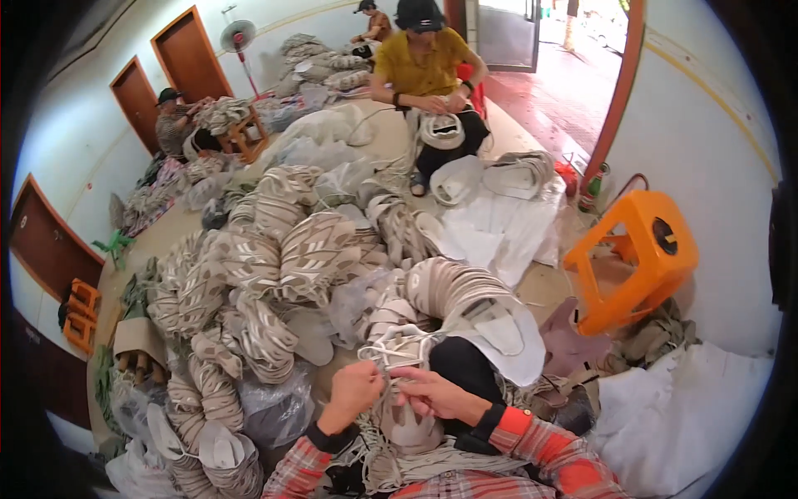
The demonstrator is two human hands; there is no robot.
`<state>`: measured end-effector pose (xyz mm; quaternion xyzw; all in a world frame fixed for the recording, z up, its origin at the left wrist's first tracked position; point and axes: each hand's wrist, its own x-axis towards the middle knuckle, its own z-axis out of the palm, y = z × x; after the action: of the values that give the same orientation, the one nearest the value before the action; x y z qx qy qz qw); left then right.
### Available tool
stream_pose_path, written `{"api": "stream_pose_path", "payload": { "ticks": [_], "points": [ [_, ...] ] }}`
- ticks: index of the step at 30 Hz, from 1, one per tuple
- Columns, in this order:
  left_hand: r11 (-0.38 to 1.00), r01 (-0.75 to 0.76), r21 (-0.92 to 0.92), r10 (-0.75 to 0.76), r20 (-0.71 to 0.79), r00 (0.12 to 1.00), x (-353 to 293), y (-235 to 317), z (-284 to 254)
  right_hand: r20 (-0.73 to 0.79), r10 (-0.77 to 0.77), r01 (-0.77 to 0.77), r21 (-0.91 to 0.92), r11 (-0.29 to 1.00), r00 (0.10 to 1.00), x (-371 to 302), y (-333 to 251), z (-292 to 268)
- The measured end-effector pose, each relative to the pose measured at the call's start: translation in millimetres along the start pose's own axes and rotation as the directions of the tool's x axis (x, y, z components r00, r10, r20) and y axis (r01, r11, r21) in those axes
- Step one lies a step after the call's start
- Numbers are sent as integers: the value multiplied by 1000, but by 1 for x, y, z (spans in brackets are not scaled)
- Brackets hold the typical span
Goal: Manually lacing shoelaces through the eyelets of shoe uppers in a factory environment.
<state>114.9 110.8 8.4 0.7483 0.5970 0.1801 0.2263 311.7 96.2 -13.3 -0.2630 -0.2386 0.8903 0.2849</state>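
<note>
Centrally, a pale beige shoe upper (413, 432), round-toed, white-laced, left fingers (372, 378) and right fingers (417, 387) nearly meeting, pinch unclear

The stool (638, 214) is bright orange, with a black oval patch (665, 236) on its seat. Left of the stool and nearer the person, a shoe upper (413, 434) is off-white, and the person's sleeve (573, 466) is checked in red, grey and white above a black cuff band (489, 427). The fabric (572, 337) just left of the stool is mauve. Farther left of the stool, the bundled uppers (320, 254) are beige with paler stripes. Beyond the stool on that side, a co-worker's shirt (407, 68) is mustard yellow, the hat (420, 15) black, and the door (192, 54) reddish brown.
</note>
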Motion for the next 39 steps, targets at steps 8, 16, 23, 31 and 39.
{"api": "stream_pose_path", "payload": {
  "ticks": [8, 16, 23, 31, 39],
  "points": [
    [192, 674, -714, -301, 611, 732, -12, -59, 16, -11, 115, -115, 41, 993, 993, 6, 3, 18],
    [38, 681, -732, -306, 640, 705, -13, -44, 23, -205, 90, -221, -824, 522, 975, 20, -44, 28],
    [48, 678, -733, -327, 630, 704, -12, -41, 19, 14, -148, 27, -996, 83, 989, 57, -18, -1],
    [613, 385, -690, -275, 271, 923, -24, -26, 14, 249, -267, 39, -795, -605, 931, 22, -34, 29],
    [969, -212, 127, 232, -162, 959, -24, -1, 17, -419, -224, -151, -694, 704, 880, -17, -105, 5]
  ]
}}
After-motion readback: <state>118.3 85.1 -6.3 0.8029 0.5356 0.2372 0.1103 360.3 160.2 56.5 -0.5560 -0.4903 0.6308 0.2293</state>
